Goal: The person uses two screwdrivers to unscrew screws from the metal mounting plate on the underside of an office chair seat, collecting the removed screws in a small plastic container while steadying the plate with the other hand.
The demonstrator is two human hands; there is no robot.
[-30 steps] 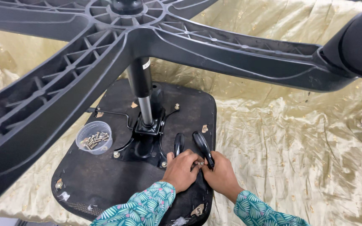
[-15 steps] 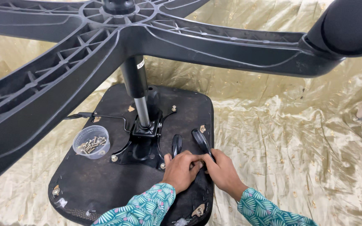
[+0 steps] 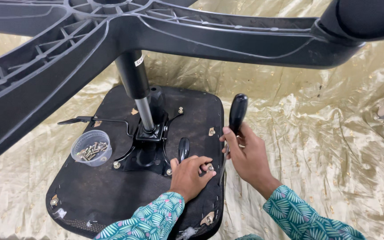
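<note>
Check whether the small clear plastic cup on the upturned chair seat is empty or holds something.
Holds something: the small clear plastic cup stands upright on the black chair seat underside, with metal screws piled inside.

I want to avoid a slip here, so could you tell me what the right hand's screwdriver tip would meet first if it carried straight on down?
Probably the bolt pinched by the left hand on the seat underside; the right hand aims the screwdriver there, though depth is unclear.

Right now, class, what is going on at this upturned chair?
A person in teal leaf-patterned sleeves works on the black underside of an upturned office chair seat. The left hand pinches a small silver bolt at the seat's edge. The right hand holds a black-handled screwdriver beside it. A clear plastic cup of screws sits nearby.
</note>
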